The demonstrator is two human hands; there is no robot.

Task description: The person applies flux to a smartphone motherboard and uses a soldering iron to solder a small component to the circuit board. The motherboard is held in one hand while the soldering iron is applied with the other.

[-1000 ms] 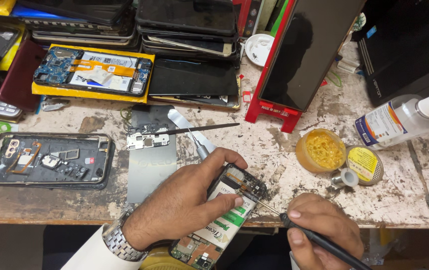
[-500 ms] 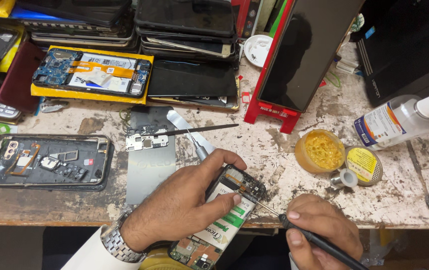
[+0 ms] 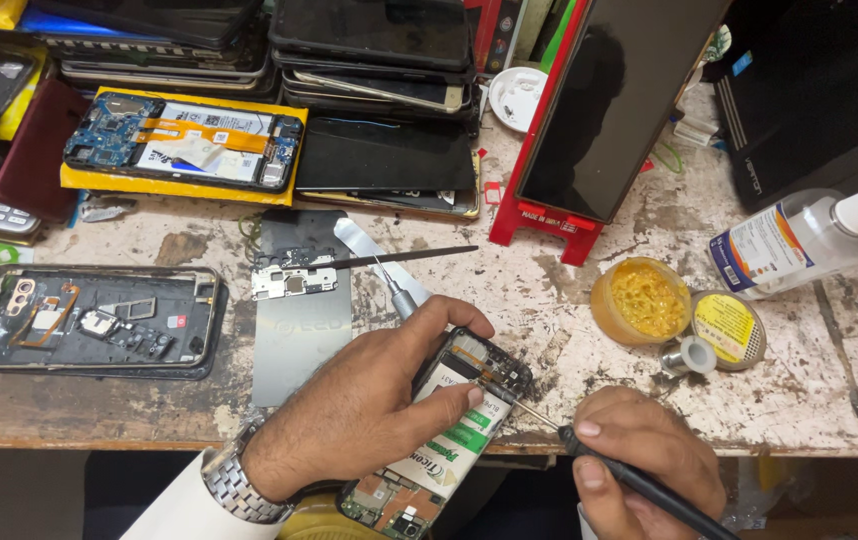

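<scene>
light: bright, even, from above | shadows: soft, short, under the left hand [image 3: 369, 410] on the counter [image 3: 569, 300] | glare: faint sheen on the black screen [image 3: 619, 100] | focus: sharp throughout | edges: slight wide-angle bend

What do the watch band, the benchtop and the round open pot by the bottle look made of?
Watch band on the left hand: looks like brushed steel, with shiny grey links. Benchtop: probably painted wood or laminate, matte, the pale coat worn and stained dark. Round pot: translucent yellow plastic, seemingly, holding a crumbly yellow paste. I can't be sure of any of these from look alone.
</scene>
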